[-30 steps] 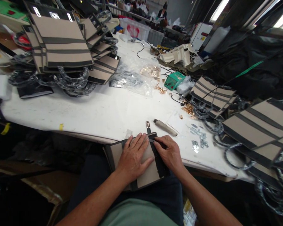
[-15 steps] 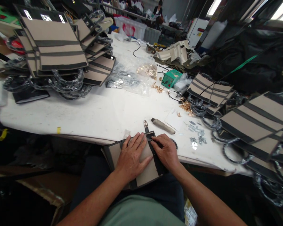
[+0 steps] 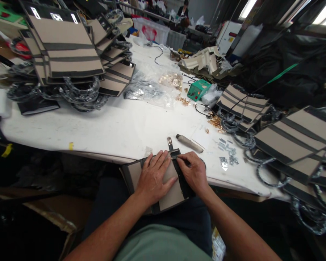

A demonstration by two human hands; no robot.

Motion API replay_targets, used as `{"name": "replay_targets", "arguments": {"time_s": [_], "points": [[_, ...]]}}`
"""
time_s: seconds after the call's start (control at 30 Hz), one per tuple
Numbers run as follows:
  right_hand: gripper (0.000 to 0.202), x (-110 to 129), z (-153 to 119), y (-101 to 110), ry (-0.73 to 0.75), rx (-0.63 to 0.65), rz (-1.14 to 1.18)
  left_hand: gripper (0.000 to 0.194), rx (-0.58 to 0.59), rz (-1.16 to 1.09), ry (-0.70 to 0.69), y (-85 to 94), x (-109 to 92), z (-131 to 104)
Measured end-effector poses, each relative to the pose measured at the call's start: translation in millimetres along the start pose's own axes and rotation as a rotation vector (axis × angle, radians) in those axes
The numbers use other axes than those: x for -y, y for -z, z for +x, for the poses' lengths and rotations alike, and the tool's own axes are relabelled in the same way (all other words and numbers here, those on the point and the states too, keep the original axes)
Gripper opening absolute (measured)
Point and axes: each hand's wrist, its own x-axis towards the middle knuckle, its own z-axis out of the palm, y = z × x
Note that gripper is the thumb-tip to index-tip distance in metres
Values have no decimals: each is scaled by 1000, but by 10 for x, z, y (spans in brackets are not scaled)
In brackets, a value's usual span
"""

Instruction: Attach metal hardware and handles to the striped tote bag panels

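Note:
Across my lap and the table's edge rests a beige bag panel (image 3: 170,197) with dark bands. My left hand (image 3: 155,177) lies flat on it, fingers stretched out and pressing it down. Thumb and forefinger of my right hand (image 3: 192,170) pinch together at the panel's black border strip (image 3: 181,177). A tiny greyish sliver shows by those fingertips, too small to name. From the panel's far corner a dark tab with a metal clasp (image 3: 170,141) sticks out onto the table. Just beyond lies a wrapped-handle tool (image 3: 189,143).
Thin metal plates (image 3: 228,154) lie scattered at the right. Stacked bag panels with plastic-wrapped handles stand left (image 3: 70,40) and right (image 3: 296,134) on the white table (image 3: 111,127). A green box (image 3: 198,90), gold-coloured fittings (image 3: 216,121) and plastic bags (image 3: 149,90) lie farther back.
The view has shifted slightly. My right fingertips stay at the border strip, with the small sliver beside them showing a little more. My left hand remains flat on the panel.

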Motion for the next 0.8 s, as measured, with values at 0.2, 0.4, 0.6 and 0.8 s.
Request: {"name": "replay_targets", "arguments": {"time_s": [0.2, 0.4, 0.6, 0.8], "points": [[13, -9, 40, -28, -61, 12, -17, 63, -17, -41, 19, 1, -4, -8], [13, -16, 70, -51, -89, 29, -17, 49, -37, -75, 55, 13, 21, 71], [15, -100, 64, -40, -48, 49, 83, 20, -112, -145, 113, -28, 79, 330], [15, -94, 78, 13, -79, 26, 111, 14, -127, -128, 172, -50, 13, 407]]}}
